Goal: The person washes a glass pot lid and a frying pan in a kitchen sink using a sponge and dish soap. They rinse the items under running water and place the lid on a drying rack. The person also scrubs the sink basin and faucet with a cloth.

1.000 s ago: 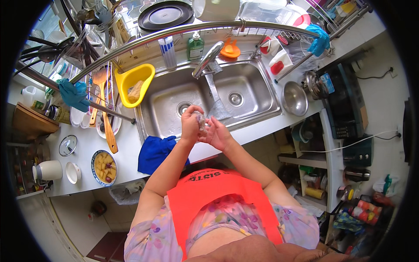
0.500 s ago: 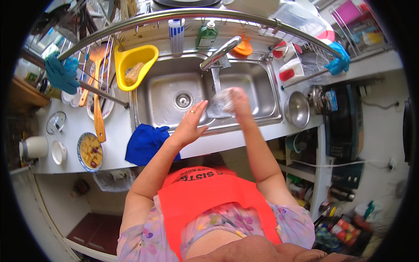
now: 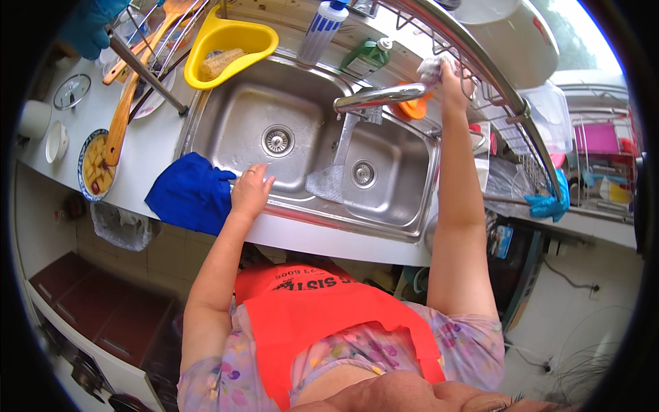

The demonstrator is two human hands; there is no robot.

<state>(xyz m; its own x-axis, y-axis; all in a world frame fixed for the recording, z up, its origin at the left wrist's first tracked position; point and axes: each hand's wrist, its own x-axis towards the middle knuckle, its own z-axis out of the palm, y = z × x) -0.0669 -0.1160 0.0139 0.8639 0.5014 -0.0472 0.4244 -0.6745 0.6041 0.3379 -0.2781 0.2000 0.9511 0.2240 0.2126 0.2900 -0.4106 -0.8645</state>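
Note:
My right hand (image 3: 454,86) reaches past the faucet (image 3: 381,97) to the wall behind the sink. It is closed on a crumpled whitish cloth (image 3: 430,70), beneath the metal rack. At the front edge of the double steel sink (image 3: 213,123), my left hand (image 3: 251,192) is empty, fingers extended, beside a bunched blue cloth (image 3: 189,192). A grey mesh cloth (image 3: 325,182) lies draped over the divider between the two basins. An orange item (image 3: 414,108) sits behind the faucet, close under my right forearm.
A yellow corner strainer (image 3: 264,38) holds a tan sponge at the left. Behind the sink stand a blue-capped bottle (image 3: 321,33) and a green pump bottle (image 3: 367,58). The rack's steel rail (image 3: 480,62) crosses overhead. A bowl of cut fruit (image 3: 95,163) and wooden spatulas (image 3: 118,134) are at left.
My right hand has gone from the sink divider up to the back wall, carrying the whitish cloth. The left hand has drawn back toward the blue cloth. The view has shifted and turned.

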